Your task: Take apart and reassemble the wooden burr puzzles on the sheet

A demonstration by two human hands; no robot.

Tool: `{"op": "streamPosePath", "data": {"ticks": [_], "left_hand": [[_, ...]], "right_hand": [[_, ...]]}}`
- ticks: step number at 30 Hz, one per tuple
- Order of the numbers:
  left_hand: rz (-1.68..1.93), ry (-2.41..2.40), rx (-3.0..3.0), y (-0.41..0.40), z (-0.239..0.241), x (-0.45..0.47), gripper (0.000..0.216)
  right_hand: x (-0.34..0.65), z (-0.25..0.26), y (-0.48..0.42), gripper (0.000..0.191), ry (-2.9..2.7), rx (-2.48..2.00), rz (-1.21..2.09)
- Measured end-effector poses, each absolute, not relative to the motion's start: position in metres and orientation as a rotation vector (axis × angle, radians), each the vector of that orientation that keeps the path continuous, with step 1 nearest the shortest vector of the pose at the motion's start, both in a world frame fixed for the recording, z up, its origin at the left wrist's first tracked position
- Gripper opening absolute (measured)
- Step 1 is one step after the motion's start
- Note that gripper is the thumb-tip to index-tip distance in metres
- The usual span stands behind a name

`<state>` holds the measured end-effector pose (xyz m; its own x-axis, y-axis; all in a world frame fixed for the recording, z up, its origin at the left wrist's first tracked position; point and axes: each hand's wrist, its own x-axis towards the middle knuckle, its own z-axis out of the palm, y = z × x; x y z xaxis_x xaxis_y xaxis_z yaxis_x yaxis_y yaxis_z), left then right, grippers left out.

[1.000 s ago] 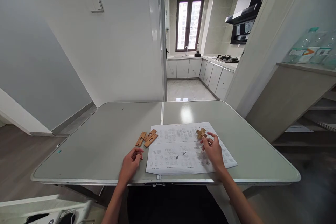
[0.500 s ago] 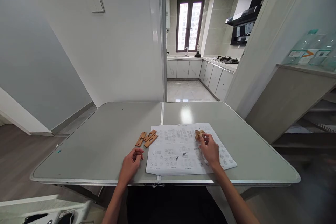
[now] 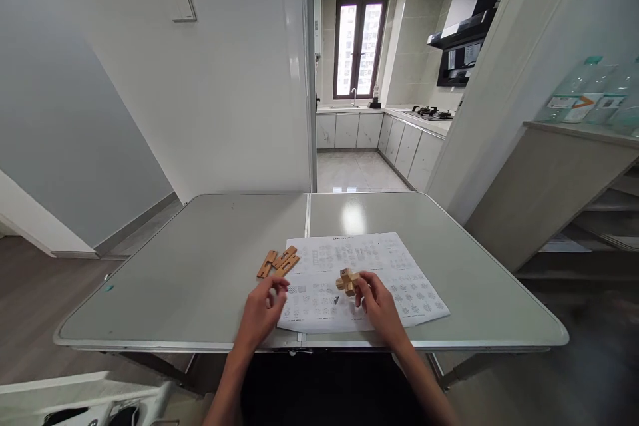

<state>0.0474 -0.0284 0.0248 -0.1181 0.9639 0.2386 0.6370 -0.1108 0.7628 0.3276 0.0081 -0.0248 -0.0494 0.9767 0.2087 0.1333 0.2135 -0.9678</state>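
Note:
My right hand (image 3: 379, 306) pinches a wooden burr puzzle (image 3: 347, 281) between thumb and fingers. Its blocks cross one another, and it is held just over the printed instruction sheet (image 3: 389, 253). My left hand (image 3: 262, 309) hovers by the sheet's left edge with fingers loosely curled and apart, holding nothing. Just beyond its fingertips lie several flat wooden pieces with slots (image 3: 267, 264), some overlapping, beside and partly on the sheet's left corner.
The grey folding table (image 3: 239, 226) has a metal rim and a seam down its middle. A small green bit (image 3: 109, 287) lies near its left edge. On the right, plastic bottles (image 3: 584, 93) stand on a shelf unit. Behind is a kitchen.
My right hand has lifted the burr puzzle from the sheet's right part and brought it left and nearer to me. My left hand has shifted a little to the right.

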Motion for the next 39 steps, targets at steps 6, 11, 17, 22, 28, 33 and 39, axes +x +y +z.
{"op": "streamPosePath", "data": {"ticks": [6, 11, 17, 22, 28, 33, 39], "left_hand": [[0.915, 1.374, 1.986, -0.022, 0.036, 0.094, 0.069], [0.845, 1.283, 1.872, -0.020, 0.031, 0.108, 0.085], [0.863, 1.225, 1.790, -0.020, 0.026, 0.115, 0.069], [0.908, 1.283, 1.754, -0.021, 0.013, 0.115, 0.070], [0.935, 1.299, 1.761, -0.022, 0.011, 0.112, 0.068], [0.932, 1.305, 1.784, -0.023, 0.015, 0.109, 0.066], [0.944, 1.270, 1.791, -0.025, 0.018, 0.108, 0.066]], "right_hand": [[0.312, -0.023, -0.006, 0.041, -1.593, -1.028, 1.030], [0.309, -0.023, -0.010, 0.039, -1.615, -0.964, 1.106], [0.311, -0.020, -0.011, 0.038, -1.637, -0.939, 1.149], [0.310, -0.018, -0.010, 0.038, -1.634, -0.947, 1.181], [0.310, -0.018, -0.009, 0.038, -1.651, -0.947, 1.195], [0.316, -0.016, -0.007, 0.034, -1.697, -0.911, 1.233], [0.319, -0.016, -0.005, 0.033, -1.704, -0.913, 1.263]]}}
